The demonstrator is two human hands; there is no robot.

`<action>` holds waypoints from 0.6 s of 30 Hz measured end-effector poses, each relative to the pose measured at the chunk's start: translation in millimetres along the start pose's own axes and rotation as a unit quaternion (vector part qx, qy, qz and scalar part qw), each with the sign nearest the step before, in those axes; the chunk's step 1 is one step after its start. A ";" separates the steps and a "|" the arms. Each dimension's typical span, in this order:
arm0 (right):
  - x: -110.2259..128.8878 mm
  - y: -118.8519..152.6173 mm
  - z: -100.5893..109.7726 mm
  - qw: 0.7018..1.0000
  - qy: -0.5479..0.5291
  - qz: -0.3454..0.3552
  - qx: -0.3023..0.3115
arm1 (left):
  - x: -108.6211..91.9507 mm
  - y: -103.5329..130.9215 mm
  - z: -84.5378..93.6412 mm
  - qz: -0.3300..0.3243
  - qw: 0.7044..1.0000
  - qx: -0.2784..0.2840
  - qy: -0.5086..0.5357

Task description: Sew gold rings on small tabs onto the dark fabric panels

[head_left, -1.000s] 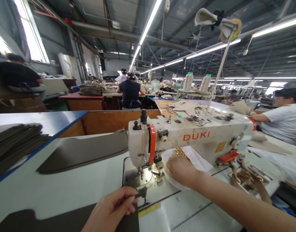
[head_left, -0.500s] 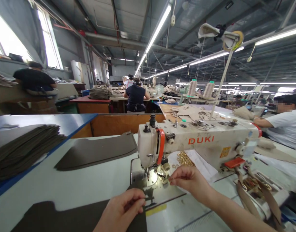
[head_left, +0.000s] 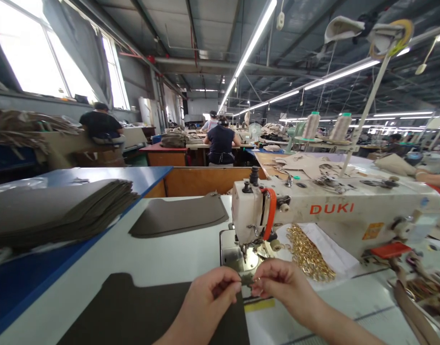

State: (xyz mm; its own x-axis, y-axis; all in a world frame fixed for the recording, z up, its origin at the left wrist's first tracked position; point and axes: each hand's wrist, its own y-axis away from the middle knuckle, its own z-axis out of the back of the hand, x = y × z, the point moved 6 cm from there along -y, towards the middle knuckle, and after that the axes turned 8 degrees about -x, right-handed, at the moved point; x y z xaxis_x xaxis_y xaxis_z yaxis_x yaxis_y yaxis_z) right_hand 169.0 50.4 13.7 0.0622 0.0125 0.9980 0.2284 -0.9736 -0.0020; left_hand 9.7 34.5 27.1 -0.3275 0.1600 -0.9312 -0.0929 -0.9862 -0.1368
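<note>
My left hand [head_left: 217,292] is closed in a pinch over the dark fabric panel [head_left: 141,311], at the front of the sewing machine [head_left: 299,203]. Whatever lies between its fingertips is too small to make out. Just to its right, my right hand [head_left: 283,285] pinches a small shiny metal ring [head_left: 256,280], the two sets of fingertips almost meeting below the needle area. Beside the machine head, a heap of gold metal rings [head_left: 308,254] lies on white cloth [head_left: 340,254]. The machine's lamp lights the metal needle plate [head_left: 232,249].
Cut dark panels [head_left: 180,215] lie behind on the pale table. A thick stack of dark fabric [head_left: 62,208] rests on the blue-edged table at left. Thread cones [head_left: 311,127] stand beyond the machine. Brown straps [head_left: 409,302] hang at right. Co-workers [head_left: 222,143] sit further back.
My right hand has come away from beside the ring heap to meet my left hand, uncovering more rings. The view has turned left, so the machine appears further right.
</note>
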 end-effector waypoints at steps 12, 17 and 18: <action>-7.8 -4.2 -9.5 0.998 -0.028 -0.041 0.024 | 9.1 -4.3 -3.5 0.053 0.998 -0.012 0.017; -14.2 -3.8 -10.3 0.999 -0.031 -0.036 0.017 | 5.4 -0.6 -2.4 0.000 0.998 -0.029 -0.061; -16.6 -3.9 -10.1 0.999 -0.029 -0.030 0.003 | 4.2 0.3 -1.9 -0.018 0.996 -0.035 -0.079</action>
State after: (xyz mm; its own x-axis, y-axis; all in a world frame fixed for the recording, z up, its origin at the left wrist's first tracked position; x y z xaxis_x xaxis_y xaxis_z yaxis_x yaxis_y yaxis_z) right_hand 157.3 51.7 -2.2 0.1049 0.0843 0.9909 0.2387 -0.9694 0.0571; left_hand 10.2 34.8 22.5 -0.4694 0.1936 -0.8615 -0.0425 -0.9795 -0.1970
